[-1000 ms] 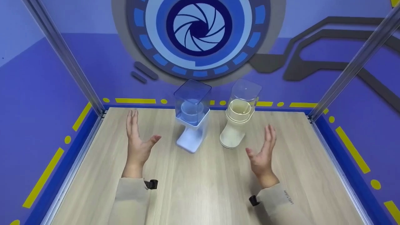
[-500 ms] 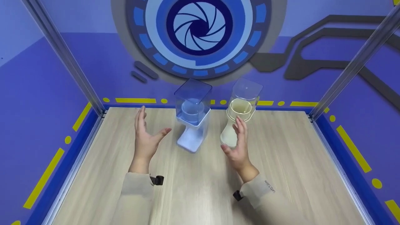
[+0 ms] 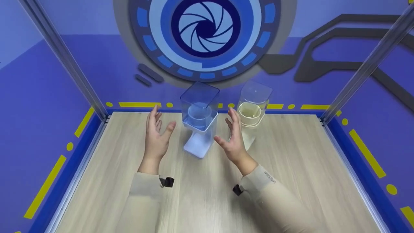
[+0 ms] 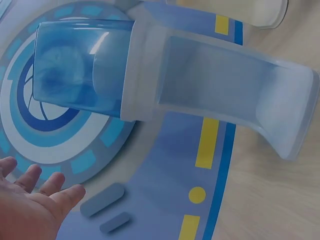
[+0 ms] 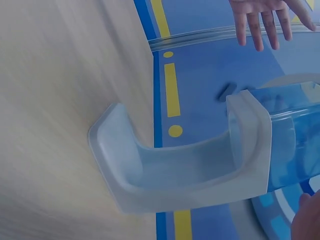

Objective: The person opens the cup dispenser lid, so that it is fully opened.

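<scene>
A blue dispenser [image 3: 198, 145] stands upright on the wooden table, with a clear blue square container on top of a pale curved stand. My left hand [image 3: 156, 139] is raised to its left, fingers spread and apart from it. On its other side my right hand [image 3: 233, 139] is held up, thumb toward the stand and palm facing in. Both hands hold nothing. In the left wrist view the blue container [image 4: 82, 67] lies beyond my fingertips. Behind my right hand is a second, cream dispenser [image 3: 249, 113] with a clear top, its stand partly hidden by that hand.
The light wood table [image 3: 200, 200] ends at a blue back wall [image 3: 97, 64] with a printed ring design. Metal posts [image 3: 64, 58] rise at both back corners. Side walls with yellow marks border the table.
Both hands have moved inward toward the blue dispenser, the right one sweeping left in front of the cream dispenser. Neither dispenser has shifted.
</scene>
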Demonstrator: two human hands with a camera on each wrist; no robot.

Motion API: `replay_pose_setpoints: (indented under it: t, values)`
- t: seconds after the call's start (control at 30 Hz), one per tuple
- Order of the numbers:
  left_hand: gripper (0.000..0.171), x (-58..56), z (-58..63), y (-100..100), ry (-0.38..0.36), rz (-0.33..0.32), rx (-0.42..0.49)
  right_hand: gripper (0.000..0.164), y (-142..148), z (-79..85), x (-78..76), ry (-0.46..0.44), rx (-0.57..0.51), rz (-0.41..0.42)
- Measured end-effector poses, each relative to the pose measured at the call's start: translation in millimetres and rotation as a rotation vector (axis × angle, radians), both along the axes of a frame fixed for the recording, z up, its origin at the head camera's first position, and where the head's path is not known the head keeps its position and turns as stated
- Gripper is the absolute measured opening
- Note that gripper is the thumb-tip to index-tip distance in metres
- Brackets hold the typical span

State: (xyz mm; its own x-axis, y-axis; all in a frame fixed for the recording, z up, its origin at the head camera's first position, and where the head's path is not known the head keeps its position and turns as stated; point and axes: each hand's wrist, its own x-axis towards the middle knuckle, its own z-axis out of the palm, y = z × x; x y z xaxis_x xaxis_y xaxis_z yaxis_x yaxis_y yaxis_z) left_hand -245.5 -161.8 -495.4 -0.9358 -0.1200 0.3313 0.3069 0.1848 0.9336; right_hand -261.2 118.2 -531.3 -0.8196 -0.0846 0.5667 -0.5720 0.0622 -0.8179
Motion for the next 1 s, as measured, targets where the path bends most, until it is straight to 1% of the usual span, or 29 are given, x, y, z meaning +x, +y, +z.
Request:
replay_pose_setpoints:
  t: [0.17,0.27,0.4,0.5,0.67,0.83,0.93,1.0]
  values:
    - [0.081,-9.7,-0.3,7,0.0,-0.031,0.027,0.144,-11,7.3,-10.9,-0.066,0.032,0.019]
    - [0.075,-17.8,-0.5,13,-0.022,-0.047,0.06,0.148,-16,13.7,-19.1,-0.11,0.033,0.011]
    - [0.067,-30.4,2.0,19,-0.046,-0.067,0.075,0.153,-20,22.6,-31.1,-0.149,0.021,-0.01]
    - [0.064,-39.1,6.5,23,-0.059,-0.078,0.055,0.157,-23,28.3,-40.1,-0.163,0.03,-0.034]
    - [0.063,-50.0,15.3,29,-0.075,-0.1,0.04,0.16,-26,35.7,-51.6,-0.182,0.064,-0.056]
    - [0.061,-59.6,21.5,33,-0.104,-0.106,0.041,0.165,-29,36.8,-61.7,-0.255,0.096,-0.055]
    - [0.063,-62.6,21.8,37,-0.142,-0.109,0.031,0.168,-32,33.5,-65.6,-0.3,0.111,-0.051]
    - [0.065,-63.0,21.7,38,-0.162,-0.113,0.017,0.17,-34,30.9,-68.3,-0.307,0.111,-0.042]
